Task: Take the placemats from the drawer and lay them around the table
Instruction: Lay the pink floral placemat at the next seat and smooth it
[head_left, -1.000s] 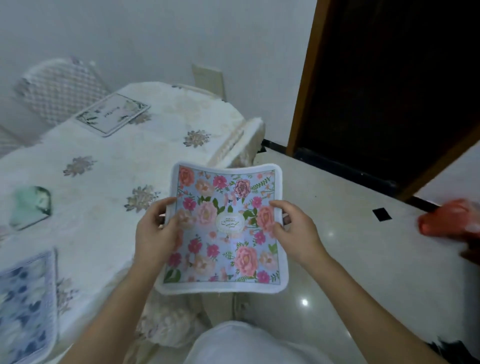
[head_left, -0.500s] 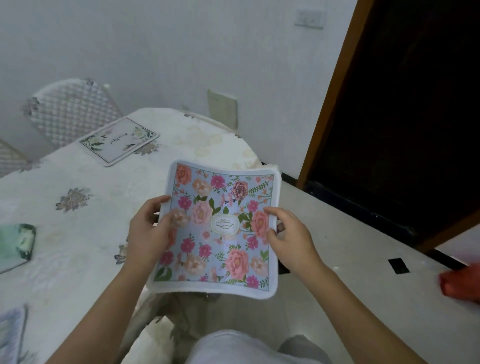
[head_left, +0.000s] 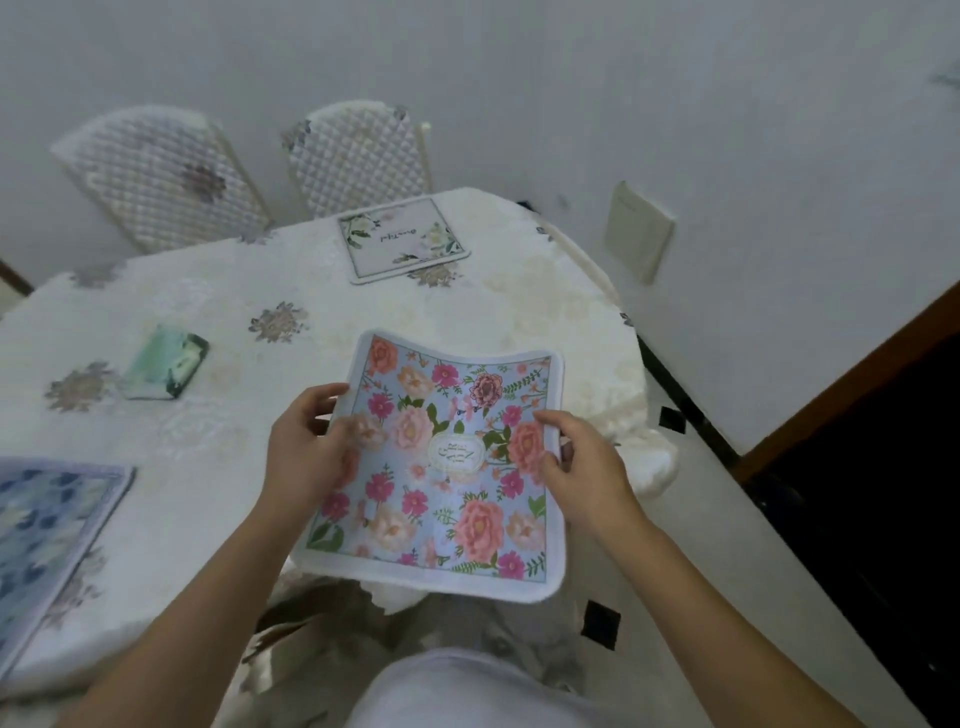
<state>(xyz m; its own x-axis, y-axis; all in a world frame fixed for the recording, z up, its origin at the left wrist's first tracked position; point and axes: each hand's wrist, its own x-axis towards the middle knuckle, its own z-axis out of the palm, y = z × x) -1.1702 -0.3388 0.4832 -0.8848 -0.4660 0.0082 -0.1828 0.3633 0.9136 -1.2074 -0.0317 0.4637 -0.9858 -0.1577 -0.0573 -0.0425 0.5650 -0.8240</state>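
Observation:
A pale blue placemat with pink flowers (head_left: 441, 467) hangs in the air over the near right edge of the table (head_left: 218, 457). My left hand (head_left: 306, 447) grips its left side and my right hand (head_left: 576, 467) grips its right side; the mat sags a little in the middle. A white placemat with green leaves (head_left: 402, 239) lies flat at the table's far side. A blue flowered placemat (head_left: 47, 530) lies at the near left, cut off by the frame.
A green phone-like object (head_left: 166, 361) rests on the cream tablecloth left of centre. Two quilted white chairs (head_left: 358, 156) stand behind the table against the wall. A dark doorway (head_left: 883, 467) opens on the right over a glossy tiled floor.
The view has swung left toward the table. The flowered mat, held in both hands, has come in over the table's edge. The red object at the right has left the view.

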